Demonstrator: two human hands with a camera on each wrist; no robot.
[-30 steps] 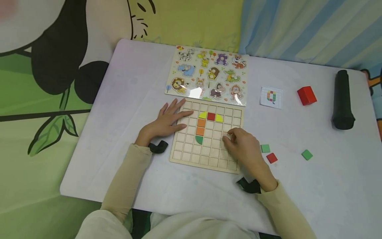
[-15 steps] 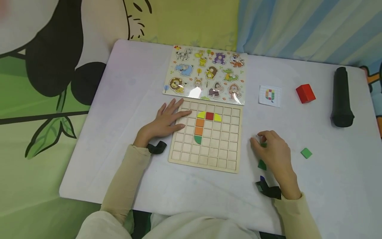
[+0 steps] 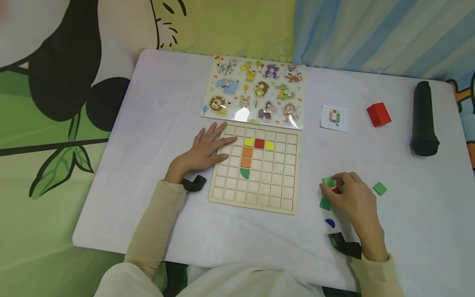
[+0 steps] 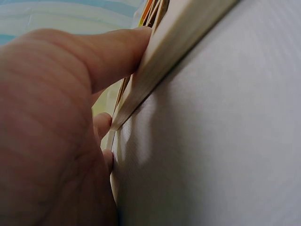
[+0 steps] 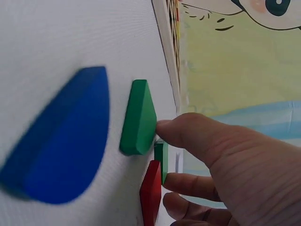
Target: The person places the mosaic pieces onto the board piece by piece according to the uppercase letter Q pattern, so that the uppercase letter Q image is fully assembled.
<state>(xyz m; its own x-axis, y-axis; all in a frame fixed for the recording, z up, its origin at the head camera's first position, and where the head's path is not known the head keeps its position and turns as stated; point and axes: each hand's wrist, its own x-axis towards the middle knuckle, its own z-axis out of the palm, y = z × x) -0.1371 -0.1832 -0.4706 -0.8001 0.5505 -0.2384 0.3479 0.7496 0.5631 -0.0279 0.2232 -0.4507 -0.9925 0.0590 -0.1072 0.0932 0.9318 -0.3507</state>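
My left hand (image 3: 200,153) lies over the left edge of the wooden grid board (image 3: 227,195), fingers spread. The board holds yellow, red, orange and green pieces in its upper cells. To the board's right, my right hand (image 3: 354,200) has thumb and index finger at opposite sides of a green square tile (image 3: 328,181), pinching it on the table. A red square tile (image 5: 151,193) lies beneath those fingers, partly hidden. Nearer the body are a green piece with a curved side (image 5: 139,117) and a blue half-round piece (image 5: 70,141).
An animal picture puzzle (image 3: 256,93) adjoins the board's far edge. A small pattern card (image 3: 334,118), a red block (image 3: 379,114) and a black cylindrical object (image 3: 424,119) are on the right. Another green square (image 3: 380,189) lies beyond the right hand.
My right hand has moved off the board to the right, onto the loose tiles, and its fingers have come around the green square. The left hand stays on the board.
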